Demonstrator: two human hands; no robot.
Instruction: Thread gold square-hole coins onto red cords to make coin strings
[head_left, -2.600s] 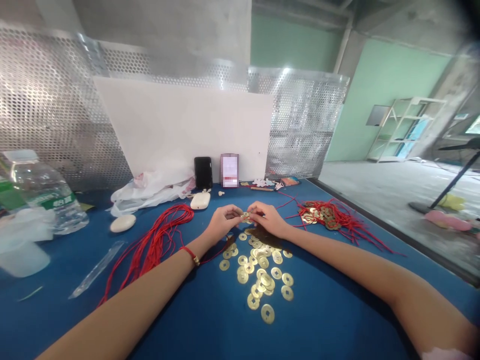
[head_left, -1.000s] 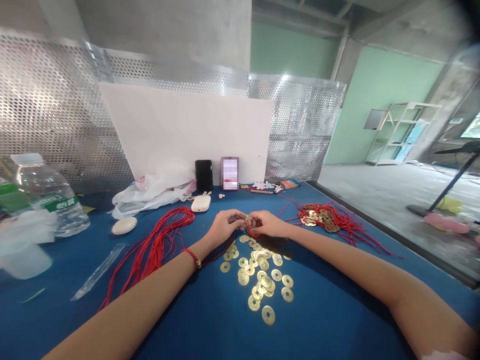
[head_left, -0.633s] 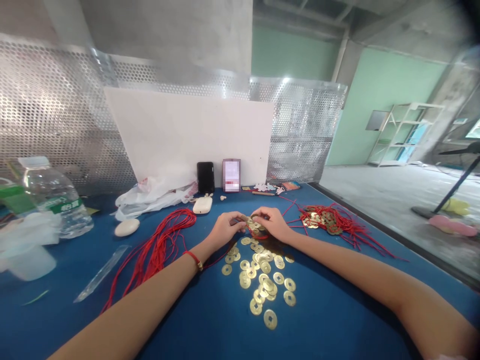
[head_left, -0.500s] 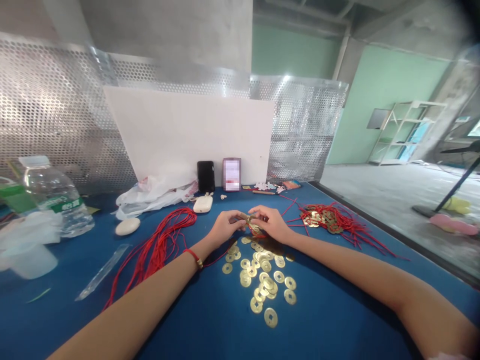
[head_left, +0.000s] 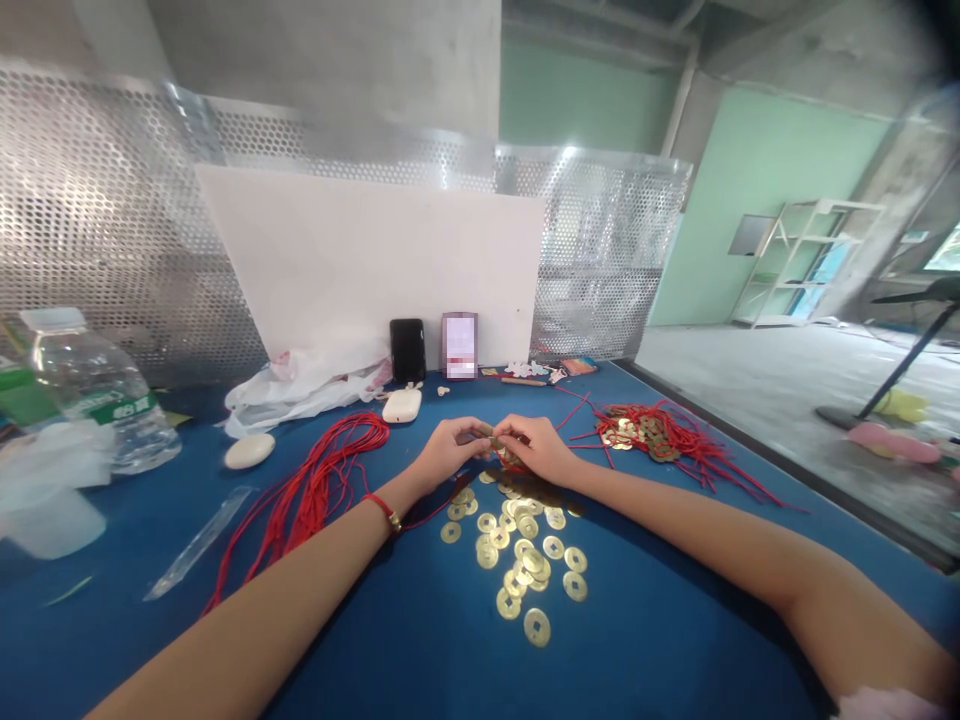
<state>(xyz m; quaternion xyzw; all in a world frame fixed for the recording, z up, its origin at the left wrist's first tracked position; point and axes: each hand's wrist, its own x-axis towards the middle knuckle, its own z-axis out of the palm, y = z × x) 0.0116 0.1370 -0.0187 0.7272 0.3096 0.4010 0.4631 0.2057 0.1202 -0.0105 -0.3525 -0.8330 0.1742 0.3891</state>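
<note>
Both hands are up close together over the middle of the blue table [head_left: 360, 660], fingertips meeting. The left hand [head_left: 450, 448] is pinched narrow, thumb and fingers on a brass-coloured coin [head_left: 493, 437] that's turned pretty much edge-on from where I'm standing. The right hand [head_left: 536, 447] is pinching at the same spot, with a bit of red cord [head_left: 510, 463] poking out under it. Can't tell how that cord runs, the fingers cover most of it.

Loose coins [head_left: 531, 562] with square holes are scattered on the table just below the hands, loads overlapping, with 1 sitting by itself nearest the person. There's a red bracelet [head_left: 381, 506] on the left wrist.

Off to the left is a long bundle of red cords [head_left: 322, 485], and to the right a tangle of coins and cords [head_left: 660, 437]. At the back, a black phone [head_left: 407, 350] and a lit phone [head_left: 460, 345] stand against a white board [head_left: 375, 250], and a water bottle [head_left: 97, 390] is way over left.
</note>
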